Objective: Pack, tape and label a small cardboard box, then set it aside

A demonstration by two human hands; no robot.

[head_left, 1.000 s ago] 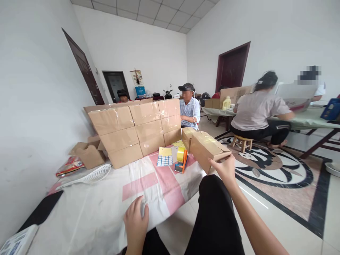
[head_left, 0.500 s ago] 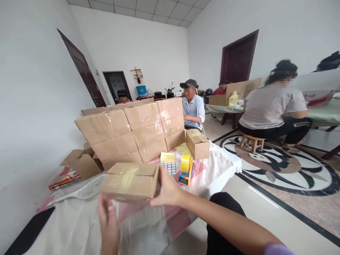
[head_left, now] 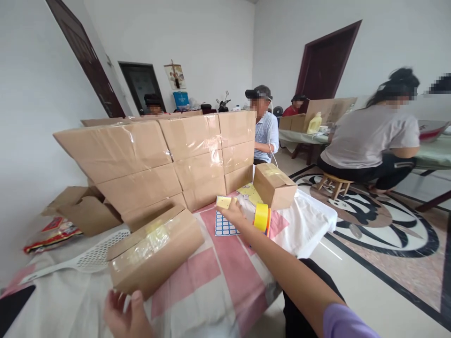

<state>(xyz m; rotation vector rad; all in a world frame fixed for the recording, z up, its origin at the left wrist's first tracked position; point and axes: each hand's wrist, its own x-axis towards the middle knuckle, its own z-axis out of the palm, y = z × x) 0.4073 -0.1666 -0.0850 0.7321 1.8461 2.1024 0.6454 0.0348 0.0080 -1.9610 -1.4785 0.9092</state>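
A taped cardboard box [head_left: 158, 249] lies at an angle on the cloth in front of me. My left hand [head_left: 127, 314] is at its near lower corner, fingers loosely bent and thumb apart, gripping nothing; I cannot tell whether the fingertips touch it. Stretched forward, my right hand [head_left: 232, 211] is over a sheet of blue-bordered labels [head_left: 225, 226] with a yellow top part [head_left: 223, 202]. Its fingers are partly hidden, so their grip is unclear. Just right of this hand stands a tape dispenser with a yellow roll [head_left: 261, 217], partly covered by my forearm.
Stacked cardboard boxes [head_left: 192, 157] form a wall at the back of the table. Another box [head_left: 275, 185] sits to the right. On the left are a white perforated scoop [head_left: 93, 256], an open carton [head_left: 89, 213] and a red packet [head_left: 52, 234]. Other people sit beyond.
The box came down from my hands onto the cloth and turned. My right hand let go of it and moved forward to the label sheet. My left hand moved lower and left.
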